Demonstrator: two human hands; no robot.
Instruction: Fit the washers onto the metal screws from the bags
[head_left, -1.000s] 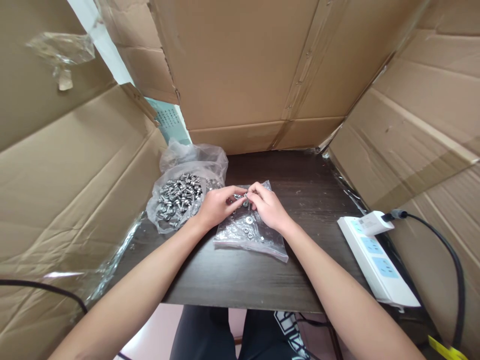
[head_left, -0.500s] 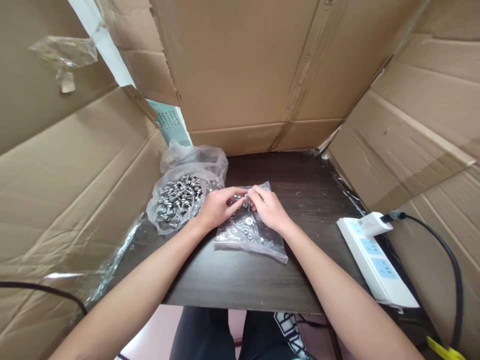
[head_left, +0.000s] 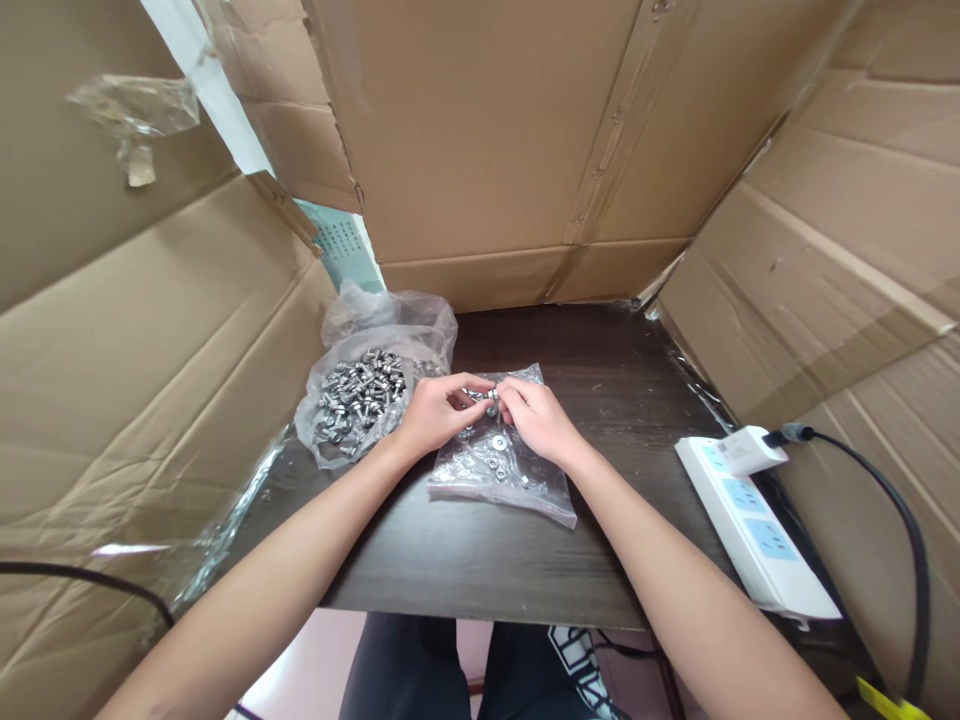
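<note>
My left hand (head_left: 439, 412) and my right hand (head_left: 534, 415) meet fingertip to fingertip over a clear zip bag (head_left: 457, 478). Pinched between them is a small metal bolt (head_left: 493, 394) with what looks like a washer or nut on it; the fingers cover part of it. My left thumb and forefinger close on its left side, and my right fingertips grip its right end. On the bag lie a broad flat washer (head_left: 499, 442) and several small nuts or rings (head_left: 501, 475). Left of my left hand, an open plastic bag (head_left: 306, 415) holds a heap of bolts (head_left: 364, 392).
Cardboard walls (head_left: 480, 140) enclose the dark wooden table (head_left: 420, 560) at the back and sides. A white power strip (head_left: 754, 530) with a plugged-in adapter (head_left: 750, 450) lies on the right, its black cable (head_left: 885, 480) curving along the wall.
The fingers have shifted slightly around the bolt, and more of its metal shows between the fingertips. Both hands stay in nearly the same place over the zip bag.
</note>
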